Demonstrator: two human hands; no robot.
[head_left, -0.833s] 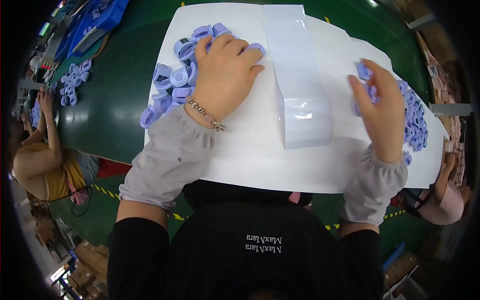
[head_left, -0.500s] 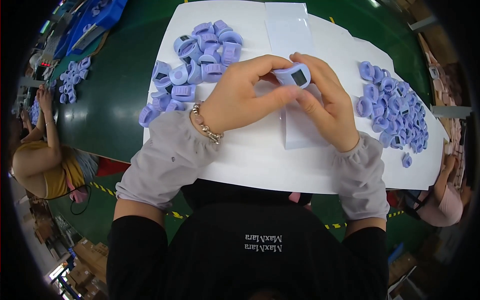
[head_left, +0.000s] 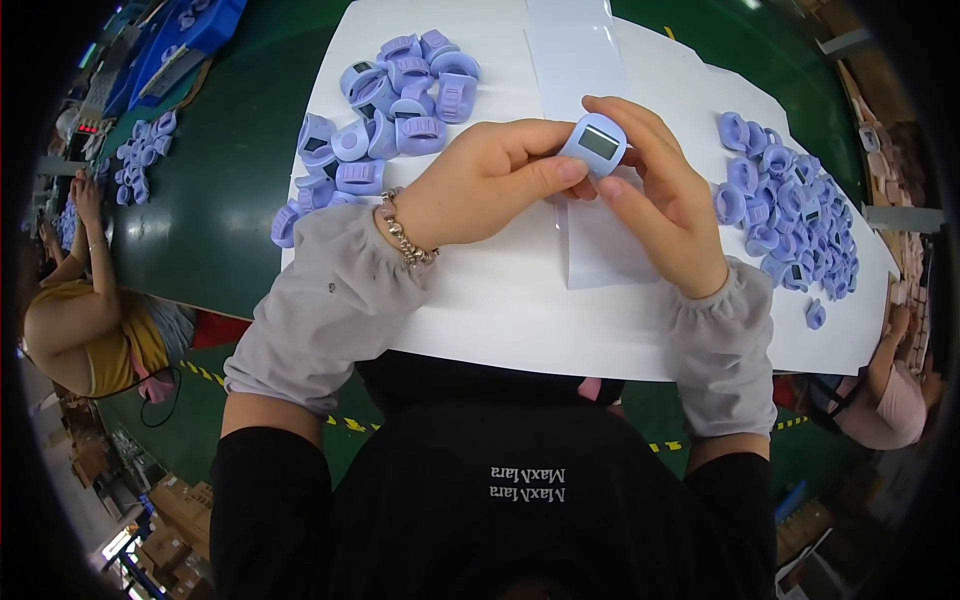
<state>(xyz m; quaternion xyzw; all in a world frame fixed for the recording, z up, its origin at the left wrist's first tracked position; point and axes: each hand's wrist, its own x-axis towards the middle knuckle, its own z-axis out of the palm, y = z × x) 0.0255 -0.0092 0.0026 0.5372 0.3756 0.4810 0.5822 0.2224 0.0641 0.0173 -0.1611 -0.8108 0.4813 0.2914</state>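
Observation:
A lavender finger counter (head_left: 597,146) with a small dark-framed display is held between my two hands above the white table sheet. My left hand (head_left: 490,185) pinches its lower left side between thumb and forefinger. The fingers of my right hand (head_left: 660,195) curve round its far and right edges, the thumb close below it. The display is turned up toward me; the underside is hidden. Left of my left hand lies a loose group of similar counters (head_left: 420,135). To the right of my right hand a larger heap of them (head_left: 800,215) is spread out.
A clear plastic sheet (head_left: 575,60) lies under my hands on the white sheet (head_left: 500,310). On the green table to the left are more counters (head_left: 145,155) and a blue bin (head_left: 205,45). Other people sit at the far left (head_left: 95,310) and far right (head_left: 880,405).
The finger counter has been tilted so that its display faces up more fully. My left thumb has shifted onto its lower edge, and both hands have moved slightly.

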